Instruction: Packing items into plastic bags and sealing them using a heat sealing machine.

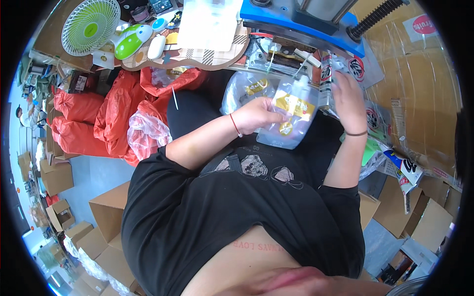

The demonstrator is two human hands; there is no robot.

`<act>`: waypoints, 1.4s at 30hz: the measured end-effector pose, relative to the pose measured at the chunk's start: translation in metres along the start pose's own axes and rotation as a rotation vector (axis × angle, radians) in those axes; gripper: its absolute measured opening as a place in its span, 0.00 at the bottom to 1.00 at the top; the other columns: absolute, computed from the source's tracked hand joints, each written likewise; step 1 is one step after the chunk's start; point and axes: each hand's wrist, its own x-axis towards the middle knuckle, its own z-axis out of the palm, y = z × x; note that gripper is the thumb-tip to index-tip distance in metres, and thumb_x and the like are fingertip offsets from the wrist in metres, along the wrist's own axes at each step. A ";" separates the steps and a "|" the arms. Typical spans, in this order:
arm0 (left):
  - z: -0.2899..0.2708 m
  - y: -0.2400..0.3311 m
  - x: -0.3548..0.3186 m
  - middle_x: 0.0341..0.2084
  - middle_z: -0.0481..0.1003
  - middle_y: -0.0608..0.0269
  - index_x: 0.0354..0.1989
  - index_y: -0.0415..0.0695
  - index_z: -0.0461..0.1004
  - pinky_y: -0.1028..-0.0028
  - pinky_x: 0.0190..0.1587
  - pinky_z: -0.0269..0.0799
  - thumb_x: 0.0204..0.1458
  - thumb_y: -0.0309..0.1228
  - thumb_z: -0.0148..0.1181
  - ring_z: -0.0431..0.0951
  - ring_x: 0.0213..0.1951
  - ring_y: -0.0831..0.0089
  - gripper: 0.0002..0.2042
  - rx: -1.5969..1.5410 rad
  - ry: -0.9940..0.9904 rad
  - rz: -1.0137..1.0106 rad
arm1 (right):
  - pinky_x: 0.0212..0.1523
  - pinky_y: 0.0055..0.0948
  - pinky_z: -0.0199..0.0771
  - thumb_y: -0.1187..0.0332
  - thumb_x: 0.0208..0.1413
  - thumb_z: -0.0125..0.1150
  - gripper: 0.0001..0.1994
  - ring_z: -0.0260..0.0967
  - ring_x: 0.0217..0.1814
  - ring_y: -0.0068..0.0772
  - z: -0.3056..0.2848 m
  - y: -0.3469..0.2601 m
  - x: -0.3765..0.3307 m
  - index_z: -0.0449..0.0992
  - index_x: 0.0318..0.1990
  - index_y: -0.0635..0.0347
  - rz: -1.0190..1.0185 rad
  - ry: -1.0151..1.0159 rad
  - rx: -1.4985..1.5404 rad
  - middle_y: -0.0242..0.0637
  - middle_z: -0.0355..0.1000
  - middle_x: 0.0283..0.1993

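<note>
Clear plastic pouch (291,118) with yellow labels, centre-upper frame, above the lap; left hand (256,114) fingers closed on its left edge. Right hand (348,93), upper right, fingers curled around the pouch's top right corner beside a printed packet (326,79). Second clear bag (244,89) behind. Orange bags (113,118) at left; green fan (90,25) upper left.
</note>
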 end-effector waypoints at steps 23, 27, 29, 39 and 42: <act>-0.151 0.070 -0.037 0.56 0.66 0.50 0.58 0.47 0.67 0.60 0.54 0.67 0.50 0.36 0.65 0.66 0.59 0.51 0.26 2.101 0.793 0.605 | 0.49 0.31 0.70 0.69 0.62 0.56 0.12 0.72 0.45 0.41 0.008 0.049 -0.062 0.72 0.49 0.66 0.452 0.168 -0.057 0.44 0.73 0.44; -0.141 0.052 -0.043 0.44 0.75 0.51 0.49 0.46 0.75 0.66 0.46 0.71 0.50 0.36 0.66 0.75 0.46 0.57 0.18 1.459 0.713 0.605 | 0.47 0.28 0.69 0.69 0.64 0.55 0.10 0.70 0.43 0.31 0.010 0.020 -0.053 0.73 0.47 0.66 0.554 0.244 0.234 0.38 0.73 0.40; -0.132 0.045 -0.039 0.39 0.77 0.51 0.46 0.45 0.77 0.68 0.43 0.72 0.51 0.37 0.66 0.78 0.41 0.60 0.15 1.134 0.722 0.600 | 0.45 0.25 0.69 0.71 0.63 0.56 0.08 0.68 0.41 0.24 0.023 -0.007 -0.039 0.74 0.45 0.65 0.280 0.223 0.214 0.33 0.72 0.38; -0.020 0.028 -0.010 0.24 0.79 0.66 0.39 0.40 0.80 0.79 0.34 0.70 0.57 0.35 0.64 0.74 0.28 0.84 0.11 0.547 0.227 0.172 | 0.40 0.23 0.69 0.73 0.61 0.57 0.06 0.68 0.37 0.21 0.031 -0.061 0.035 0.75 0.41 0.66 0.124 0.072 0.485 0.31 0.73 0.37; -0.004 0.024 -0.011 0.25 0.79 0.69 0.37 0.39 0.81 0.81 0.34 0.69 0.58 0.37 0.63 0.73 0.27 0.85 0.12 0.247 0.127 0.141 | 0.40 0.22 0.69 0.73 0.60 0.58 0.05 0.68 0.37 0.20 0.025 -0.051 0.033 0.75 0.41 0.66 0.038 -0.128 0.422 0.31 0.74 0.36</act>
